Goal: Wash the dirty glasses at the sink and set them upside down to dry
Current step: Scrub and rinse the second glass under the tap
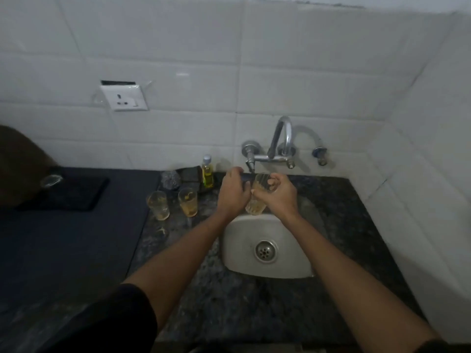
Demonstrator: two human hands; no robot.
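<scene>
1. The right hand (279, 193) has its fingers curled round a glass (256, 200), holding it over the back edge of the sink (285, 261), just below the spout of the tap (274, 149).
2. The left hand (233, 192) lies against the glass's left side. Its fingers reach toward the tap's left handle, but whether they grip the handle, the glass or nothing cannot be told.
3. The held glass looks yellowish, so the step in hand is judged to be the rinsing of the first glass. No running water can be made out in the dim light.
4. Next, the glass probably needs water run through it and a rub inside, then turning rim-down onto a dry spot.
5. Two dirty glasses (159, 205) with yellow dregs stand upright on the tabletop (254, 301), left of the sink and near each other.
6. Behind them are a bottle of yellow liquid (207, 174), a scrubber (170, 179) and a dark sponge (191, 173).
7. Further left lies a dark mat (74, 194) with one clear glass (52, 180) on it, its orientation unclear.
8. The tabletop is speckled dark stone. The wall is white tile with a socket (124, 97).
</scene>
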